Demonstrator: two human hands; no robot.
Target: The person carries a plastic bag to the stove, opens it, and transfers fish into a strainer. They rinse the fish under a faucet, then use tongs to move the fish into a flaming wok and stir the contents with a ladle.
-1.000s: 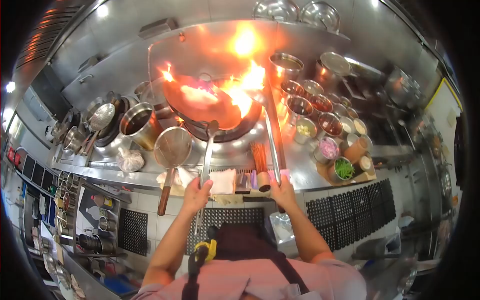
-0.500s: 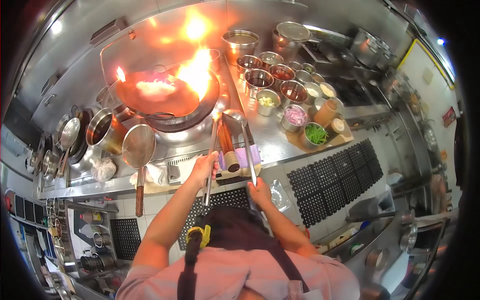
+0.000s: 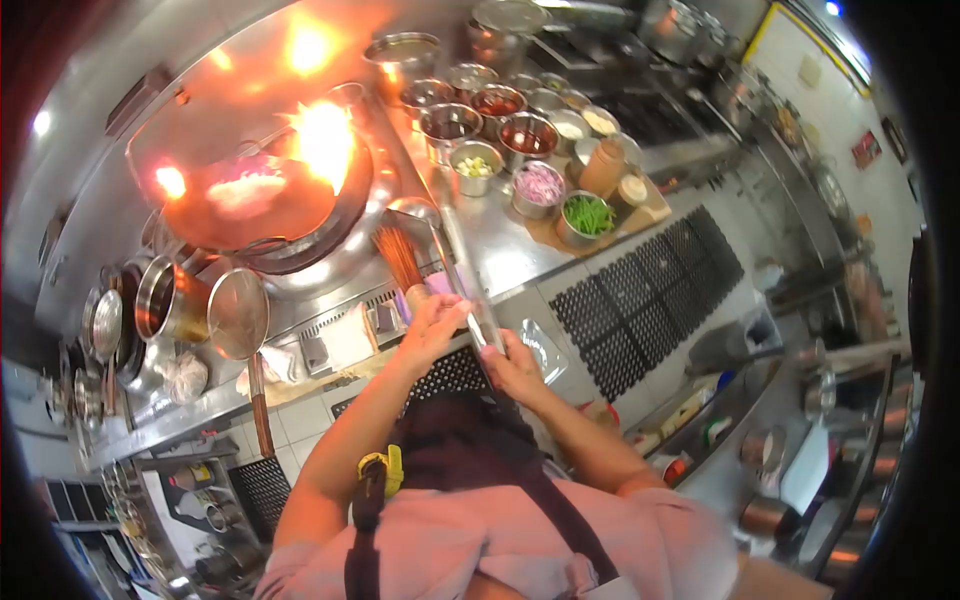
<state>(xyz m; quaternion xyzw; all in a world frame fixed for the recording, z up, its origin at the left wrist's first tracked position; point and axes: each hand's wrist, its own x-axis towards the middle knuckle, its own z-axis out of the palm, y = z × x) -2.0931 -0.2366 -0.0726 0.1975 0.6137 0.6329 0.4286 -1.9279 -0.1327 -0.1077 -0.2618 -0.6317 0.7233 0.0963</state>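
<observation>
wok [image 3: 250,222] flaming, likely set there for heat. right of it, a blurred long tool [image 3: 457,235] and ladle [image 3: 415,209]: your right hand [image 3: 515,368] seems clenched round both, presumably managing them single-handed. your left hand [image 3: 435,328] is beside them; can't tell its grip.

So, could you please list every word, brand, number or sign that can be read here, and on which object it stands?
No text can be read.
Red panel on the right-hand wall: too small and blurred.
Bottle at lower left: any label is too small to read.
Brown squeeze bottle: no lettering can be made out.
</observation>
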